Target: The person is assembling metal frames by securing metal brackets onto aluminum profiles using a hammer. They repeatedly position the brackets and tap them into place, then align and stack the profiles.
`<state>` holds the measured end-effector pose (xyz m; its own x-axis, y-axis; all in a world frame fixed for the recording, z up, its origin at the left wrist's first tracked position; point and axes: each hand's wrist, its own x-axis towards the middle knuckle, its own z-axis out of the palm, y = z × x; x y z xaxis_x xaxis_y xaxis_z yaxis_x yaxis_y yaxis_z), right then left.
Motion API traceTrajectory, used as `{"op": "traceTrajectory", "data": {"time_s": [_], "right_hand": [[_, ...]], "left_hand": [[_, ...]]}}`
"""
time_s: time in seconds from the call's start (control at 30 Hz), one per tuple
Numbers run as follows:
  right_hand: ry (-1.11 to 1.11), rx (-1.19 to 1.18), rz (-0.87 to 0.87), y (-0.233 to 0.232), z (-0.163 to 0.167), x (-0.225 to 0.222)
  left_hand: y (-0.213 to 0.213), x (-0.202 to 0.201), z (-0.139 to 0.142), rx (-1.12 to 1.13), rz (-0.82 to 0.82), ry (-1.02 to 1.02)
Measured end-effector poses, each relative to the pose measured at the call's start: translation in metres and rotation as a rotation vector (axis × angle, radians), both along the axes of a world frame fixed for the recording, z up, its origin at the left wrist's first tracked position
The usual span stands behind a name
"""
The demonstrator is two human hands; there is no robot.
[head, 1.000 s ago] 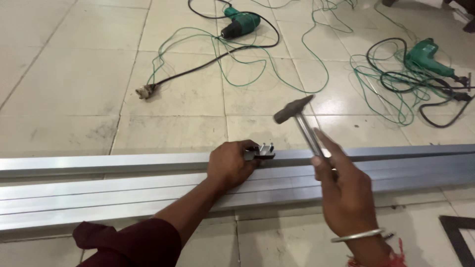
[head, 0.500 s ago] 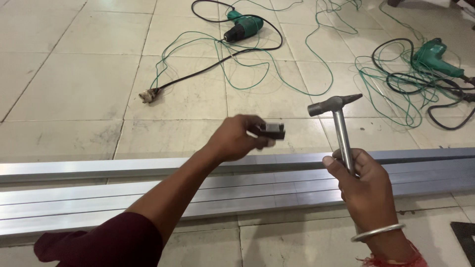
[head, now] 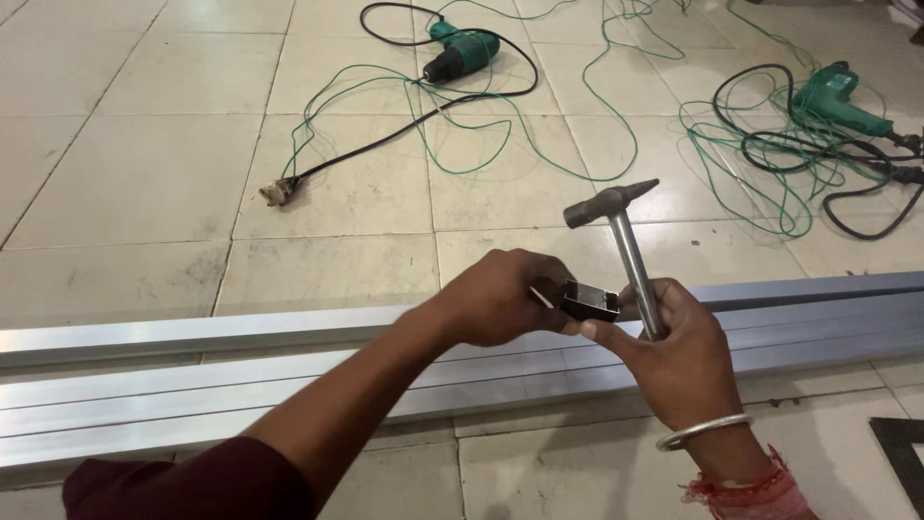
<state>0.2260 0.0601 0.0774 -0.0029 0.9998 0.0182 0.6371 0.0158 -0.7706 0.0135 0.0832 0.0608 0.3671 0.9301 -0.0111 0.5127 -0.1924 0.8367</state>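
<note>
1. Fingers (head: 539,279) of the left hand (head: 500,299) are closed around one end of a small dark metal bracket (head: 589,301), pinching it above the long rails.
2. Fingertips of the right hand (head: 679,351) touch the other end of the bracket, while the rest of that hand is wrapped tight around the shaft of a hammer (head: 626,246).
3. Hammer stands nearly upright, its steel head at the top and tilted slightly, just beside the bracket.
4. Bracket looks like a short, boxy piece of dark metal with a hollow, open side; it is held in the air between both hands, over the near edge of the rails.
5. Aluminium rails (head: 192,385) lie side by side across the tiled floor (head: 125,173), running from the left edge to the right edge, directly under the hands.
6. A silver bangle (head: 703,431) and red thread circle the right wrist; a maroon sleeve (head: 192,481) covers the left forearm.
7. Farther off, a green drill (head: 462,48) lies near the floor's far edge, another green drill (head: 842,96) lies towards the far right corner, with green wire (head: 539,135) and black cable (head: 385,144) looped between them, well apart from the hands.
</note>
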Motion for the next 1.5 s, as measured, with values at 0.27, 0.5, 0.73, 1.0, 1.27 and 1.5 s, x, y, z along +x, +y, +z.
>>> {"op": "traceTrajectory", "data": {"time_s": [0.27, 0.5, 0.73, 1.0, 1.27, 1.5], "right_hand": [[-0.072, 0.006, -0.005, 0.001, 0.005, -0.002], [-0.068, 0.014, 0.029, 0.005, -0.006, -0.002], [-0.069, -0.039, 0.016, 0.004, -0.009, 0.001], [-0.089, 0.022, 0.044, 0.005, -0.004, 0.000], [0.020, 0.045, 0.086, 0.005, -0.010, 0.002], [0.002, 0.035, 0.093, 0.004, -0.014, 0.000]], "left_hand": [[-0.006, -0.052, -0.037, 0.034, 0.056, 0.849], [0.003, -0.062, -0.065, 0.135, 0.193, 0.826], [0.008, -0.072, -0.070, 0.539, 0.328, 0.612], [-0.016, -0.044, -0.053, -0.196, 0.090, 0.392], [-0.028, -0.054, -0.067, -0.254, 0.143, 0.314], [-0.029, -0.049, -0.060, -0.225, 0.191, 0.389]]}}
